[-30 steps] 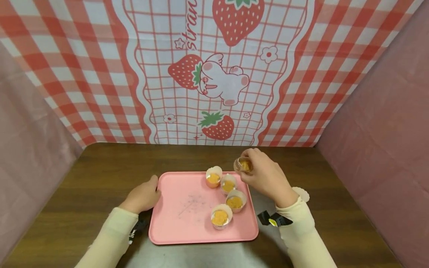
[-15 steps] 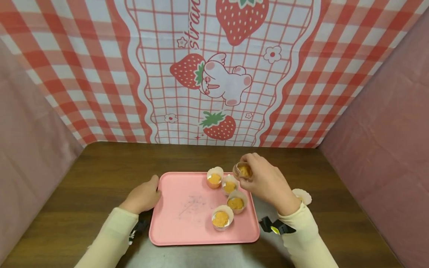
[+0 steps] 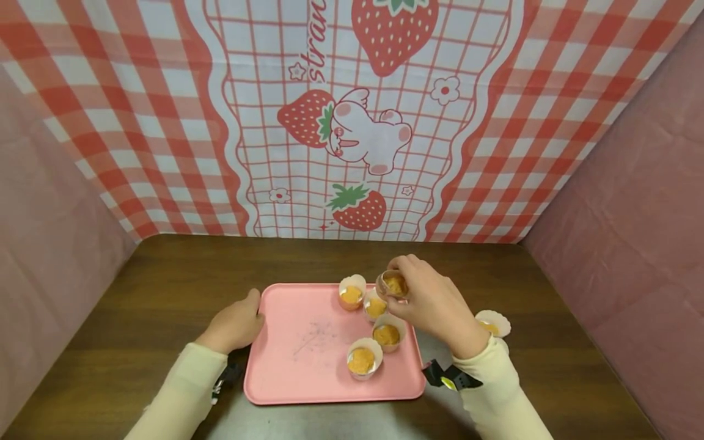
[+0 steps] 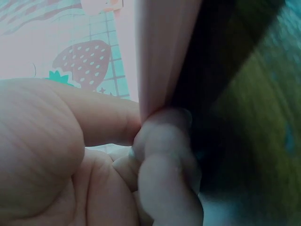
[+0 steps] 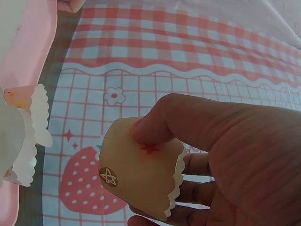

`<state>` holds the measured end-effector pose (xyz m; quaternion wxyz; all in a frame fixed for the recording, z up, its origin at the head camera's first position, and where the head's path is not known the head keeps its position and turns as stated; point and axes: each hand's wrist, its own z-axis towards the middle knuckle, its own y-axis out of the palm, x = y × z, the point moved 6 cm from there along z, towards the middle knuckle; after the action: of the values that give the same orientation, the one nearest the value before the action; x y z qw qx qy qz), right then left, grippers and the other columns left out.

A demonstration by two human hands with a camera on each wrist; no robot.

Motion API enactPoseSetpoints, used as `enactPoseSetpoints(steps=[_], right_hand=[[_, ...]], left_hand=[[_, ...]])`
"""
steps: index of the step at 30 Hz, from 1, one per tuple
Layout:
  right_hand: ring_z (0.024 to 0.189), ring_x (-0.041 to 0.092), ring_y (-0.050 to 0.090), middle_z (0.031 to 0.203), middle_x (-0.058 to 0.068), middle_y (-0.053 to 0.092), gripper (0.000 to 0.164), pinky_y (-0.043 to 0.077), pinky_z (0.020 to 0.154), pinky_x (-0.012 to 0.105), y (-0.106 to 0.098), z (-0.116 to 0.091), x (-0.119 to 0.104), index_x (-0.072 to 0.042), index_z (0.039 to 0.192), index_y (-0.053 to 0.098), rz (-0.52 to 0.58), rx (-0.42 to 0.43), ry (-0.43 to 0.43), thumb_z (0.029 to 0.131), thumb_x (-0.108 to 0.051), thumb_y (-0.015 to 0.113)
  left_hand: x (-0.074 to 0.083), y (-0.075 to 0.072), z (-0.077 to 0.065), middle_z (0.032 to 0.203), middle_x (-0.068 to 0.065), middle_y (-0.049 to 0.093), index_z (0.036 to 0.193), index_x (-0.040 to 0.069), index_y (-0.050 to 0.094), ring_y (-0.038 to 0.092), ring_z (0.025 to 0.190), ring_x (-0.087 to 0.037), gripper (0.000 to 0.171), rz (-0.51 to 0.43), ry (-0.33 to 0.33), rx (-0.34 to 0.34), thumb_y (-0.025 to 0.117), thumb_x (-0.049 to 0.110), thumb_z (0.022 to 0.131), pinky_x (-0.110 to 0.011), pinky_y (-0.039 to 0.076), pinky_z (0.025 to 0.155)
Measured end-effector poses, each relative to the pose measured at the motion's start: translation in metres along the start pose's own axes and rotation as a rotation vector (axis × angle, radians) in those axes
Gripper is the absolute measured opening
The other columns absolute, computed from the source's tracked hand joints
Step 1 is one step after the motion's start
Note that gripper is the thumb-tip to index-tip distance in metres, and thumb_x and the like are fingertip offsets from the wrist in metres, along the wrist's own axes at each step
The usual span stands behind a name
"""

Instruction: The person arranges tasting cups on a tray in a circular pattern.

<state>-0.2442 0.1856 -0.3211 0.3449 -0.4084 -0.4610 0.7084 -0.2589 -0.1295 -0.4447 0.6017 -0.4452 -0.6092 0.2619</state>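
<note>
My right hand (image 3: 434, 299) holds a cupcake in a paper cup (image 3: 393, 285) over the far right corner of a pink tray (image 3: 286, 360). In the right wrist view, thumb and fingers pinch the cup's side, which bears a red star and a round star mark. My left hand (image 3: 233, 321) grips the tray's left edge; the left wrist view has fingers (image 4: 164, 136) curled beneath the rim and the thumb against it. Several cupcakes with yellow-orange tops and pale scalloped cups line the tray's right half, among them a front one (image 3: 363, 359) and a far one (image 3: 351, 293).
Another cupcake (image 3: 493, 324) stands on the brown wooden table (image 3: 192, 269), right of the tray and partly behind my right wrist. A checked strawberry cloth (image 3: 352, 134) hangs at the back. Pink cloth (image 3: 627, 214) closes off both sides.
My right hand has brought its cupcake slightly left and nearer, over the tray's corner. More of the cupcake beside my right wrist shows. The left hand keeps its place.
</note>
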Motion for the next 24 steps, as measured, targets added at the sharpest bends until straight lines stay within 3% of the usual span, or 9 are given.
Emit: enactPoseSetpoints(steps=[14,20,24], right_hand=[[0.084,0.01,0.055,0.102,-0.005,0.06,0.046,0.049,0.065,0.032,-0.004,-0.006,-0.013,-0.015,0.117,0.062,0.019,0.009,-0.074,0.079,-0.024,0.086],[0.085,0.008,0.055,0.103,-0.008,0.059,0.048,0.05,0.065,0.03,0.009,-0.008,-0.03,-0.017,0.119,0.061,0.036,-0.038,-0.108,0.08,-0.029,0.086],[0.083,0.007,0.055,0.098,-0.01,0.057,0.048,0.05,0.065,0.029,0.021,-0.009,-0.043,-0.019,0.118,0.06,0.028,-0.055,-0.18,0.079,-0.027,0.086]], left_hand=[[0.001,0.0,-0.001,0.095,-0.024,0.068,0.124,-0.011,0.047,0.065,0.077,-0.03,0.033,0.007,-0.002,0.002,0.05,0.013,0.1,-0.051,0.05,0.072],[0.001,0.0,0.0,0.093,-0.023,0.068,0.123,-0.01,0.046,0.064,0.076,-0.029,0.033,0.013,-0.002,-0.001,0.05,0.013,0.1,-0.05,0.049,0.07],[0.002,0.001,0.002,0.091,-0.022,0.068,0.123,-0.011,0.046,0.064,0.074,-0.028,0.032,0.018,0.001,-0.002,0.05,0.013,0.101,-0.049,0.049,0.069]])
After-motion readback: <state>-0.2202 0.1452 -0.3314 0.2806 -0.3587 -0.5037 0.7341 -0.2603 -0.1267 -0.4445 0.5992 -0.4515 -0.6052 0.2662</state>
